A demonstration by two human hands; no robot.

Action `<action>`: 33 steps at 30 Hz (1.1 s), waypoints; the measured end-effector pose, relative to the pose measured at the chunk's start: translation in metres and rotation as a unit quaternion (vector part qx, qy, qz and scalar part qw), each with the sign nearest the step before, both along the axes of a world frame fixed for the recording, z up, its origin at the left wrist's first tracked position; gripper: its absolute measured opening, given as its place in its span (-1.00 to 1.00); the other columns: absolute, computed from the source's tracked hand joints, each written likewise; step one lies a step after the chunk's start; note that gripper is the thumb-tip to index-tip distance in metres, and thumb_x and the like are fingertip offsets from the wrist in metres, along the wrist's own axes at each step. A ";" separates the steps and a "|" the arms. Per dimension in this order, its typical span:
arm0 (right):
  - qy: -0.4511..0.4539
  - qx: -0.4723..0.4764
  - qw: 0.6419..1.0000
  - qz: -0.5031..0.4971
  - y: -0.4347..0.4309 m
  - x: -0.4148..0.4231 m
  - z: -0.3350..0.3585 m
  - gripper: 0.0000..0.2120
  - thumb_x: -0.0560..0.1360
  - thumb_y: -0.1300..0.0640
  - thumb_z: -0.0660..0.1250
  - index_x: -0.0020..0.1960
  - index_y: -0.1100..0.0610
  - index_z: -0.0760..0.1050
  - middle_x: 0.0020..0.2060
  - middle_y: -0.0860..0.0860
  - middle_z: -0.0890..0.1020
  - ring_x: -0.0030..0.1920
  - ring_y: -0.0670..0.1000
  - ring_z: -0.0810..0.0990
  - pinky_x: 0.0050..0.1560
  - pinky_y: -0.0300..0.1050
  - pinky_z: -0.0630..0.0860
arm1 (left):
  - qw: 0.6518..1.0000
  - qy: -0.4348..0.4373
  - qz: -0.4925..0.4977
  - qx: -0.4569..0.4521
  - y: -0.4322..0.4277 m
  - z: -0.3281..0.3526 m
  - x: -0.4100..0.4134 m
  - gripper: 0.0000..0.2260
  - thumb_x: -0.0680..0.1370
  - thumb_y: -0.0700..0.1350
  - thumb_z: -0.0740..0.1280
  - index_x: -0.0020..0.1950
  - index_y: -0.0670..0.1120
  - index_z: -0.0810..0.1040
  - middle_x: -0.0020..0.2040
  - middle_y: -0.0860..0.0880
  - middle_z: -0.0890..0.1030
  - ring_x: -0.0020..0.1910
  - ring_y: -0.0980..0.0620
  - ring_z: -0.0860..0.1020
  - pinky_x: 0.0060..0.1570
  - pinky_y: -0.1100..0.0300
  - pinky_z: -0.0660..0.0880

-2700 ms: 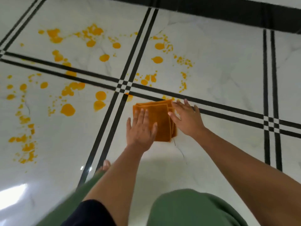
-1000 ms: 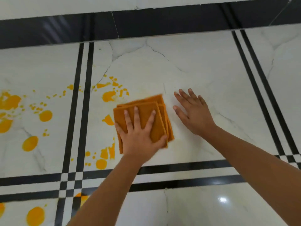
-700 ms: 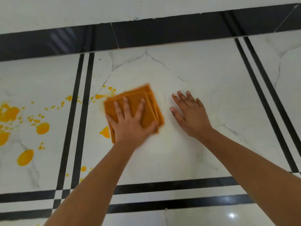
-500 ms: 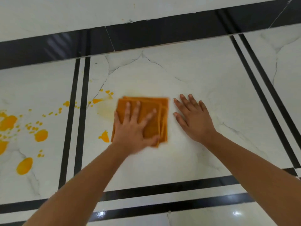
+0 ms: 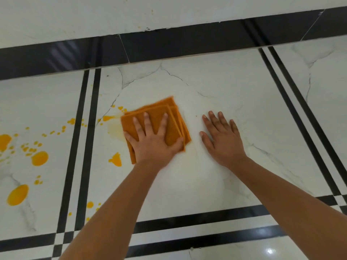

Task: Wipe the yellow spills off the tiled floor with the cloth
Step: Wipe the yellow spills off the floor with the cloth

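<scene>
Cloth (image 5: 169,119) is sliding back toward the double black stripe (image 5: 84,137), just beside leftover yellow spills (image 5: 116,160). It's soft and folded, likely bunching, so the left hand (image 5: 153,142) is pressing its middle, fingers spread. The right hand (image 5: 221,139) is bracing flat, farther from the stripe.

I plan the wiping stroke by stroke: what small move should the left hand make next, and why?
Probably slide the orange cloth a little left and toward the person, over the yellow blob. The left hand presses flat on the cloth, and that blob lies just beside its near-left corner, unwiped.
</scene>
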State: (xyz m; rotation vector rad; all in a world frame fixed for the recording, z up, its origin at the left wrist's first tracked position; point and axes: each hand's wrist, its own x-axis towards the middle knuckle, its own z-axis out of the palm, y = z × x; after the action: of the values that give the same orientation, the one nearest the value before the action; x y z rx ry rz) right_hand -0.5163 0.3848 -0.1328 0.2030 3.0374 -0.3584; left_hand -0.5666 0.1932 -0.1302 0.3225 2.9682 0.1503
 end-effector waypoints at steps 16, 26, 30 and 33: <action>-0.024 -0.049 0.992 0.114 -0.102 -0.070 0.009 -0.48 0.59 -0.16 -0.12 0.52 -0.04 -0.03 0.53 -0.05 0.00 0.52 -0.02 -0.13 0.46 0.01 -0.20 | 0.994 -0.018 0.103 -0.015 -0.110 0.003 -0.023 -0.29 0.31 0.49 -0.24 0.42 0.33 -0.30 0.55 -0.07 -0.16 0.49 -0.21 -0.18 0.38 -0.31 -0.10; 0.006 0.008 0.996 0.091 -0.110 -0.073 -0.001 -0.37 0.47 -0.23 -0.27 0.51 -0.11 0.00 0.52 -0.10 0.05 0.52 -0.02 -0.06 0.45 0.04 -0.12 | 0.996 -0.017 0.088 -0.012 -0.118 0.000 -0.099 -0.26 0.33 0.52 -0.16 0.44 0.31 -0.28 0.54 -0.06 -0.23 0.48 -0.24 -0.23 0.33 -0.39 -0.17; 0.010 0.017 0.996 0.086 -0.112 -0.075 -0.002 -0.41 0.50 -0.21 -0.20 0.50 -0.09 0.06 0.51 -0.09 0.12 0.51 -0.01 0.02 0.44 0.04 -0.07 | 0.989 -0.015 0.144 0.000 -0.114 0.003 -0.132 -0.26 0.37 0.49 -0.15 0.47 0.26 -0.25 0.54 -0.08 -0.21 0.48 -0.25 -0.22 0.35 -0.38 -0.17; 0.011 0.019 0.996 0.083 -0.111 -0.075 -0.003 -0.42 0.51 -0.21 -0.17 0.50 -0.10 0.06 0.50 -0.09 0.13 0.51 -0.01 0.03 0.44 0.04 -0.06 | 0.999 0.017 0.019 -0.024 -0.125 -0.006 -0.098 -0.27 0.34 0.53 -0.20 0.45 0.31 -0.26 0.55 -0.05 -0.18 0.49 -0.23 -0.20 0.35 -0.32 -0.19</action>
State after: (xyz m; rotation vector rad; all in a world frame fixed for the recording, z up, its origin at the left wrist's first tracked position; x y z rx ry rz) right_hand -0.5917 0.2733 -0.1355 -0.0529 3.0561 -0.2922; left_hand -0.6647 0.0683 -0.1359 0.2641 3.0083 0.0793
